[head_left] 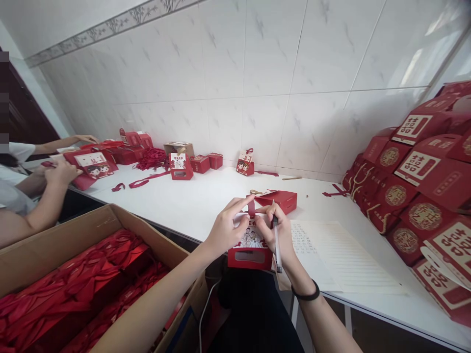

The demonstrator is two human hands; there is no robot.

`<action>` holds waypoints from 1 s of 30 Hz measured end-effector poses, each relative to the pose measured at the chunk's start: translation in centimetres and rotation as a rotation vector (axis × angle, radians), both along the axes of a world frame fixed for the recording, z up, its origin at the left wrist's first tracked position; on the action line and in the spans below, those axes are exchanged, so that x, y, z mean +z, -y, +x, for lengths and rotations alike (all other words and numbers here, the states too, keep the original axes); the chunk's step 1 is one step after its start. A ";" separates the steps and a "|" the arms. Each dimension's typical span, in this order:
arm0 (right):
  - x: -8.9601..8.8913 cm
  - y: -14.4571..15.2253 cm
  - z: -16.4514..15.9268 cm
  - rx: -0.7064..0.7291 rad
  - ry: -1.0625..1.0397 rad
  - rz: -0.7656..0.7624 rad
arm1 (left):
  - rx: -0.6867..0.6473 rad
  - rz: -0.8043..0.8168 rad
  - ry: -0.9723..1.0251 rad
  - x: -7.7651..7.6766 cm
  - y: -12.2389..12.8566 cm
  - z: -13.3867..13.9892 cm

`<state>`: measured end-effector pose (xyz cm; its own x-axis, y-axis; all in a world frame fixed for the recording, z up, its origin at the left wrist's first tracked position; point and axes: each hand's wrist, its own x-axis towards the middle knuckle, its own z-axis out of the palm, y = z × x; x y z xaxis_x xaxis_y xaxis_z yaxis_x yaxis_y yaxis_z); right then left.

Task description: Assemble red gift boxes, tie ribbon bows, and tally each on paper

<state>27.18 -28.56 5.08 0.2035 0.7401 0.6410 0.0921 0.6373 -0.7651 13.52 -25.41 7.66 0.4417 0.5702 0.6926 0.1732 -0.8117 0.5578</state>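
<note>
A small red gift box (pixel 250 241), with a cartoon couple printed on it and a clear window low on its front, is held upright at the table's front edge. A dark red ribbon (pixel 251 208) stands up from its top. My left hand (pixel 228 224) is closed on the box's upper left, its index finger reaching to the ribbon and its thumb at the printed panel. On the other side my right hand (pixel 277 228) presses its thumb to the box top while gripping a clear-barrelled pen (pixel 277 247) with a black cap end. Another red box (pixel 285 200) lies just behind.
Handwritten paper sheets (pixel 320 250) lie right of my hands. Stacked red gift bags (pixel 415 196) fill the table's right side. A cardboard carton (pixel 154 225) of red ribboned boxes stands at left. Beyond it, another person's hand (pixel 62 171) holds a red box. Loose ribbons (pixel 150 180) lie farther back.
</note>
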 end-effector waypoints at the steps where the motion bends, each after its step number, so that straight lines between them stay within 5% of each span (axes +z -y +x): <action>1: 0.0 0.0 0.0 -0.007 -0.009 -0.010 | -0.003 -0.008 -0.008 0.1 0.1 0.0; 10: 0.0 -0.1 0.9 -0.030 0.022 -0.018 | -0.160 -0.354 -0.046 1.2 -0.7 -0.7; 16: 2.2 1.2 0.0 -0.162 0.045 0.109 | 0.016 -0.138 -0.284 4.1 0.6 -2.4; 20: 2.8 2.7 0.1 -0.227 -0.104 0.231 | 0.205 -0.193 -0.072 7.0 2.0 -7.1; 22: 1.4 3.2 0.8 -0.250 -0.081 0.142 | 0.368 -0.355 0.169 7.7 2.9 -10.4; 25: -2.1 3.6 2.0 -0.256 0.153 -0.238 | 0.561 -0.602 0.463 7.5 4.6 -15.6; 30: -6.8 3.6 3.2 -0.266 0.658 -0.436 | 0.695 -0.833 0.601 4.5 8.5 -22.2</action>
<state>30.41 -32.12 -1.73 0.0902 0.9299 0.3567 0.7126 0.1900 -0.6754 -8.70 -33.86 12.13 -0.3928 0.9196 -0.0051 -0.0368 -0.0102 0.9993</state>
